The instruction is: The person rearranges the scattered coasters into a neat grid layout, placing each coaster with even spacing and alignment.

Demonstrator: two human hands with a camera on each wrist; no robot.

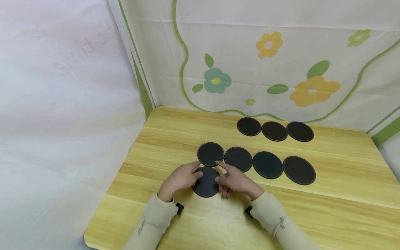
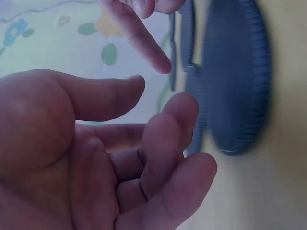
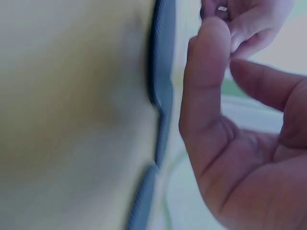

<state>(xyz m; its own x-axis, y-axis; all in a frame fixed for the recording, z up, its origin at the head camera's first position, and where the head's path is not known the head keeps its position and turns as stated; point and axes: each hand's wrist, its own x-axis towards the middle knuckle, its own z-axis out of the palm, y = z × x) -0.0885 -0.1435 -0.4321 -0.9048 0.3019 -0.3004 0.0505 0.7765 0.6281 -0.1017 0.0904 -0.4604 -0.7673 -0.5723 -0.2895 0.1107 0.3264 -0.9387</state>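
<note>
Wood-grain tabletop (image 1: 337, 211) lies beneath 2 hands (image 1: 181, 178), both unclenched, fingers loosely bent, flanking the nearest black disc (image 1: 206, 185).

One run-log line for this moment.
left hand: left edge of front disc; right hand: right edge of front disc; held: nothing; front disc: on table; beyond: row of four discs, then row of three

We note a wooden table, pale yellow-brown grain, rounded corners (image 1: 156, 146). Taking the nearest black disc (image 1: 206, 187) as clock centre, we log a row of four discs (image 1: 267, 165) running from 12 o'clock to nearly 3, and three discs (image 1: 274, 131) farther off, between 1 and 2.
</note>
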